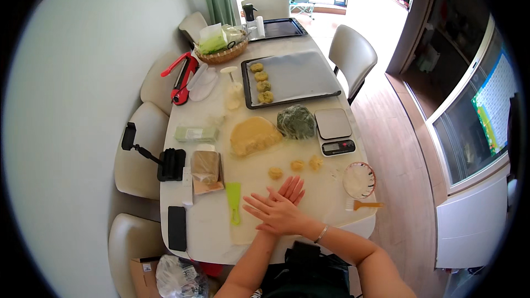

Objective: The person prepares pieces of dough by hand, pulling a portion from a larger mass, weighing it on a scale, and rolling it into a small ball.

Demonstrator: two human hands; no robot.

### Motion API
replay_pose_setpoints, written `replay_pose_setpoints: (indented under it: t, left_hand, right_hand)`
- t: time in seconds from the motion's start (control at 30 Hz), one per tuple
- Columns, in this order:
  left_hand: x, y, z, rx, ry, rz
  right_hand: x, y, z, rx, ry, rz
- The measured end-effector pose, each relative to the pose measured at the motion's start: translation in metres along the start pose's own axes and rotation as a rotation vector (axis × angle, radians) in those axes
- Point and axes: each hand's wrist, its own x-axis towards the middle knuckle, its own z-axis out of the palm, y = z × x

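Note:
Both hands meet over the near middle of the table, palm against palm and crossed. My right hand [281,215] lies on top, its fingers stretched toward the left. Under it, my left hand [292,187] has straight fingers pointing away from me. Whether anything sits between the palms is hidden. Just beyond the fingertips are three small yellow dough pieces [297,165]. A large flattened mass of yellow dough [254,136] lies farther off, beside a dark green lump in clear plastic wrap [296,122]. Left of my hands is a lime-green scraper [234,201].
A digital scale [333,127] and a bowl of white powder [359,181] stand right, with a brush [367,205] nearby. Farther back, a lined baking tray [301,80] carries several greenish-yellow rounds. A phone [177,228], black stand [171,164] and wrapped brown block [205,166] are left.

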Motion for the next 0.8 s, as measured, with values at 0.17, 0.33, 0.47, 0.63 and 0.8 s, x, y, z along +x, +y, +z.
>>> replay_pose_setpoints:
  t: [0.17, 0.33, 0.47, 0.63, 0.8]
  left_hand:
    - [0.007, 0.009, 0.012, 0.058, 0.129, -0.115]
    - [0.009, 0.013, 0.025, 0.24, 0.226, -0.035]
    - [0.002, -0.003, -0.01, -0.132, 0.095, -0.031]
    - [0.008, 0.007, -0.007, -0.131, 0.054, 0.06]
    - [0.004, 0.014, 0.004, -0.332, 0.069, 0.041]
  right_hand:
    - [0.018, 0.022, -0.004, -0.163, 0.085, 0.181]
    - [-0.014, 0.034, 0.002, -0.251, 0.112, 0.301]
    - [-0.012, 0.005, 0.005, -0.192, -0.044, 0.175]
    - [0.018, 0.009, 0.013, -0.102, 0.069, 0.117]
    - [0.012, -0.001, 0.016, -0.204, 0.097, 0.082]
